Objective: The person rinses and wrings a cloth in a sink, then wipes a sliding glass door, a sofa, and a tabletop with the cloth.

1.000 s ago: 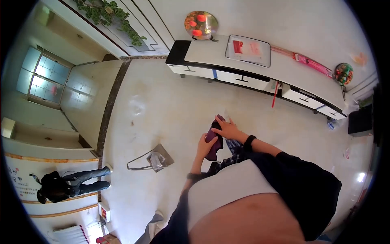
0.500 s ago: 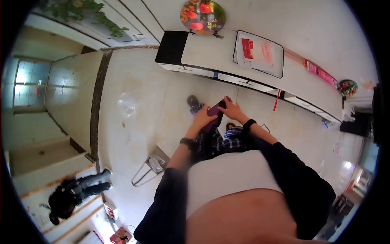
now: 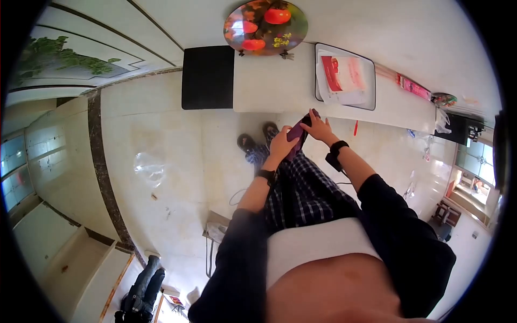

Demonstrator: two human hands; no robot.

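Observation:
Between both hands is a phone-like flat thing with a purple cover (image 3: 295,133), tilted, its dark side showing near the top. My left hand (image 3: 282,147) grips its lower left side, the fingers wrapped around it. At its upper right edge, my right hand (image 3: 319,131) holds on with thumb and fingers. Black bands sit on both wrists. The held thing is above my plaid trousers (image 3: 307,188), close to the front edge of the long white cabinet (image 3: 274,81).
On the cabinet stand a round fruit-patterned plate (image 3: 266,27) and a tray (image 3: 371,99) with red-and-white packaging. A stool (image 3: 215,218) is by my left arm. Plastic film (image 3: 149,169) lies on the floor. Another person (image 3: 142,293) is at lower left.
I have moved closer to the cabinet, and its black left end shows larger. Both feet are now side by side near it. My hands keep hold of the purple-covered thing.

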